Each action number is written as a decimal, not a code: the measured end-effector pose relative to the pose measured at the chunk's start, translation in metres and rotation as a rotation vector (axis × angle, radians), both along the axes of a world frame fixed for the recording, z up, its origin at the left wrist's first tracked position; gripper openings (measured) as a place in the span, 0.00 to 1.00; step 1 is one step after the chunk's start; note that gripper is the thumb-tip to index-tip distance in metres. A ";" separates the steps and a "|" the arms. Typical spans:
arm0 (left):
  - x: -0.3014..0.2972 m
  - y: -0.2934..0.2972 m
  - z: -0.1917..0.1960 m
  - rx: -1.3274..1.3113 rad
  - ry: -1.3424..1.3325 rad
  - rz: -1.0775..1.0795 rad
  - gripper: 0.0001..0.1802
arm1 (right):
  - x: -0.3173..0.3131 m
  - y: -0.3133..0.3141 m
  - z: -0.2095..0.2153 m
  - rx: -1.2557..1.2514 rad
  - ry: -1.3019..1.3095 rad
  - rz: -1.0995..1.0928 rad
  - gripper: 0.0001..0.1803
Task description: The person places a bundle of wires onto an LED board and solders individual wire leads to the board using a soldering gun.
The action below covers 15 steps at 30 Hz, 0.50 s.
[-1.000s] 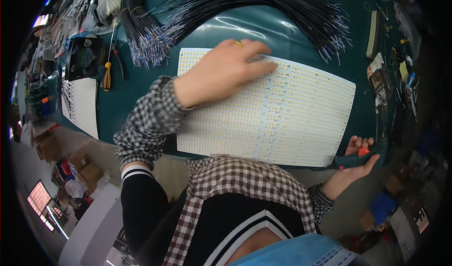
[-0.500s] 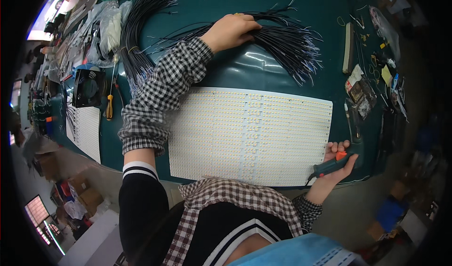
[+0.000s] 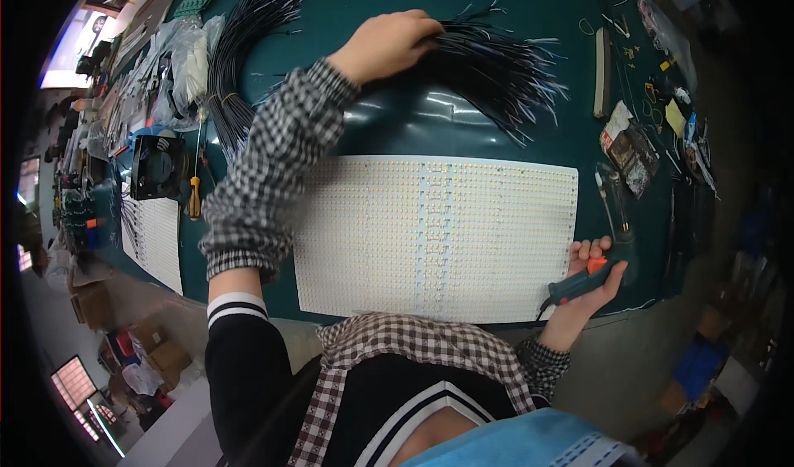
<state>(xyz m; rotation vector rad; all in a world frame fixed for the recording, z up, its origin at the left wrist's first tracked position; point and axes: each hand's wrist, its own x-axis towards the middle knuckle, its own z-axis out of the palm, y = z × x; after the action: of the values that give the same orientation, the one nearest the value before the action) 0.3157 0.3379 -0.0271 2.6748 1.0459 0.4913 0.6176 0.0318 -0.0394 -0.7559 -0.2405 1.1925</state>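
My left hand (image 3: 389, 47) reaches across the green table and is closed round a bundle of thin black wires (image 3: 496, 66). Their pale ends fan out to the right of my fingers. Part of the bundle is hidden by my hand and checked sleeve. Low on the right, my right hand (image 3: 591, 289) grips a dark green hand tool with an orange trigger (image 3: 579, 284), which looks like a soldering gun; its cord leaves the lower left end. Between the hands lies a white panel of LED strips (image 3: 430, 239), in rows of small yellowish dots.
A second tied wire bundle (image 3: 227, 70) lies at the back left. Near it are a yellow-handled screwdriver (image 3: 194, 198), a black fan-like box (image 3: 157, 167) and another white panel (image 3: 157, 239). Along the right edge lie a grey bar (image 3: 601, 74) and a torn packet (image 3: 628, 148).
My left hand has shifted slightly up and left with the wires, which appear lifted over a darker shadow. My right hand still holds the tool in nearly the same place.
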 end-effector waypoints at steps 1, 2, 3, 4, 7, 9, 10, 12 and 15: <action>0.000 0.002 0.003 0.001 0.075 0.028 0.12 | 0.000 0.001 -0.002 0.028 0.005 0.030 0.24; 0.000 0.004 0.006 -0.007 0.156 0.061 0.13 | 0.001 0.002 -0.003 0.028 -0.005 0.036 0.24; 0.002 0.002 0.009 0.019 0.134 0.048 0.13 | 0.002 0.002 -0.003 0.047 -0.032 0.057 0.24; 0.002 0.003 0.012 -0.012 -0.006 0.034 0.13 | 0.003 0.002 -0.003 0.056 -0.050 0.046 0.25; 0.005 0.000 0.023 -0.111 -0.101 0.022 0.14 | 0.005 0.002 -0.002 0.051 -0.038 0.036 0.24; 0.005 0.002 0.033 -0.126 -0.082 0.069 0.16 | 0.006 0.001 -0.001 0.062 -0.063 0.065 0.24; 0.005 0.004 0.038 -0.148 -0.064 0.071 0.16 | 0.006 0.002 -0.001 0.046 -0.061 0.037 0.24; 0.006 0.012 0.047 -0.284 0.086 0.100 0.16 | 0.006 0.000 0.000 0.051 -0.073 0.055 0.24; 0.005 0.017 0.054 -0.624 -0.207 -0.040 0.16 | 0.009 0.005 0.000 0.058 -0.069 0.045 0.24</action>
<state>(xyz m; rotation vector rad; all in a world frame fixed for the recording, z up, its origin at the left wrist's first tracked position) 0.3211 0.3548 0.0265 2.0444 0.8984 0.3486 0.6266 0.0370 -0.0398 -0.7450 -0.3490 1.1978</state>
